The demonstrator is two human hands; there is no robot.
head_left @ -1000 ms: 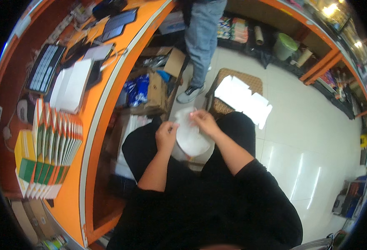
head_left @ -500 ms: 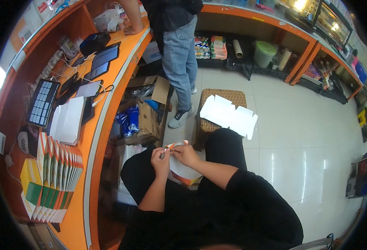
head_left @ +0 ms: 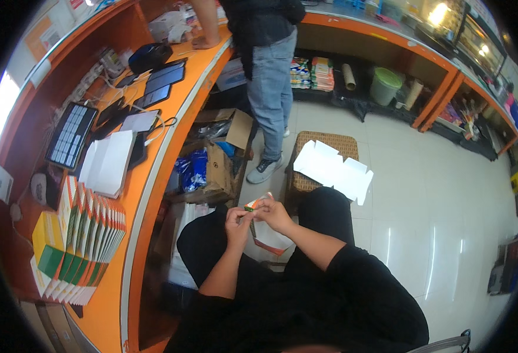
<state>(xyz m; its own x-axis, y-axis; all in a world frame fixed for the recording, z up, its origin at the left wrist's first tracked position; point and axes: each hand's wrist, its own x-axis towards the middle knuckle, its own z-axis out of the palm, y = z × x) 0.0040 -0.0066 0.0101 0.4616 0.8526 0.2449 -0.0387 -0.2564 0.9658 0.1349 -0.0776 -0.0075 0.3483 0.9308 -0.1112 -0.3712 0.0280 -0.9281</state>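
Between my knees I hold a partly folded cardboard box [head_left: 274, 236], white inside with orange and green print outside. My left hand [head_left: 237, 223] pinches its printed edge, fingers closed together. My right hand [head_left: 275, 215] grips the same edge from the other side, close to the left fingertips. A small orange, white and green flap [head_left: 253, 205] sticks up between the hands. The exact finger contact is partly hidden. Ahead, a flat white cardboard blank [head_left: 332, 169] lies on a wicker stool [head_left: 327, 139].
On the orange counter [head_left: 170, 126] at left stand a row of folded printed cartons [head_left: 88, 241], white sheets [head_left: 107, 162], a tablet [head_left: 72, 135] and phones. Below are open cardboard boxes [head_left: 217, 170]. Another person [head_left: 269, 76] stands at the counter. Shelves [head_left: 353, 97] line the back.
My hands have turned the box, and more of the printed flap shows between them. The whole view has shifted slightly, so the surroundings appear farther right.
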